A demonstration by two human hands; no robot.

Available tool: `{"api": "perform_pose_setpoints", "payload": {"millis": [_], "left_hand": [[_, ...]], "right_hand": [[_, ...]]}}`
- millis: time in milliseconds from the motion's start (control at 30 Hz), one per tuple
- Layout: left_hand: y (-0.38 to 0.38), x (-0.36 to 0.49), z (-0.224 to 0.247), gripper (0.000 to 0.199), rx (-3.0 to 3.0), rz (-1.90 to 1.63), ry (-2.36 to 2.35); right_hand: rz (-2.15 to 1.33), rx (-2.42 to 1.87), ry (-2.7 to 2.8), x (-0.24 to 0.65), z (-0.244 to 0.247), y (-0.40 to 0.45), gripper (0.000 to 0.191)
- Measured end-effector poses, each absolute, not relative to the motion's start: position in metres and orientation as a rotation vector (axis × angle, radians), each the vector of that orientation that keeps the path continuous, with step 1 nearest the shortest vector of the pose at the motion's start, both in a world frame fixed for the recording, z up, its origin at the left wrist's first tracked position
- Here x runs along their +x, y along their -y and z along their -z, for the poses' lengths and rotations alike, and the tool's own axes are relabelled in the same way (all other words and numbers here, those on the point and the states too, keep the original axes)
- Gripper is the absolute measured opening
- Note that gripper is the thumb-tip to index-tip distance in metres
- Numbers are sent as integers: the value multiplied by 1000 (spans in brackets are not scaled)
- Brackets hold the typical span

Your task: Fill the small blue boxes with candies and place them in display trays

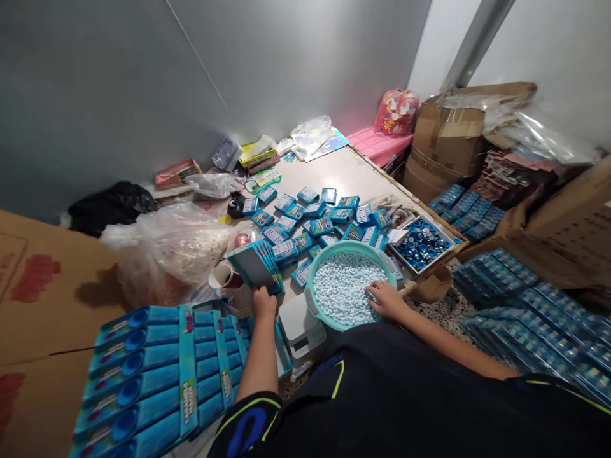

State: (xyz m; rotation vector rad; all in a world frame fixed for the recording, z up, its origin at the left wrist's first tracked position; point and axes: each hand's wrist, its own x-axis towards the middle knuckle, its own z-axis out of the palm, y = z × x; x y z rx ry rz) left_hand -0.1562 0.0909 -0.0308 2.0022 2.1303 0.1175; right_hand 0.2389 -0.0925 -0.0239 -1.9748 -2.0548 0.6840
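Observation:
My left hand grips the lower edge of a tilted stack of blue printed cardboard packets, held up at the edge of the table. My right hand lies open on pale blue pellets, which fill a teal plastic basin. Its fingers rest at the basin's right side among the pellets. Several small blue boxes lie scattered on the table beyond the basin. A white digital scale stands between my hands, close to the basin.
Long blue packaging sheets are piled at lower left beside a cardboard sheet. A tray of blue caps sits at the table's right corner. A plastic bag, cardboard boxes and stacked blue packs surround the table.

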Motion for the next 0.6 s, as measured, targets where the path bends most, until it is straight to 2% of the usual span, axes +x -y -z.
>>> {"api": "perform_pose_setpoints", "payload": {"millis": [67, 200, 333, 433, 600], "left_hand": [[-72, -153, 32, 10, 2009, -260, -2128], [-21, -150, 33, 14, 1993, -446, -2089], [36, -151, 33, 17, 1948, -442, -2028], [83, -150, 34, 20, 1937, -326, -1906], [159, -120, 49, 16, 1950, 3, -1423]], "right_hand": [[-680, -1981, 2077, 237, 21, 91, 30], [-675, -1900, 2151, 233, 20, 85, 42], [-676, -1776, 2220, 225, 25, 80, 53], [-662, -1742, 2223, 222, 28, 78, 48], [-634, -1708, 2196, 222, 28, 82, 27]]}}
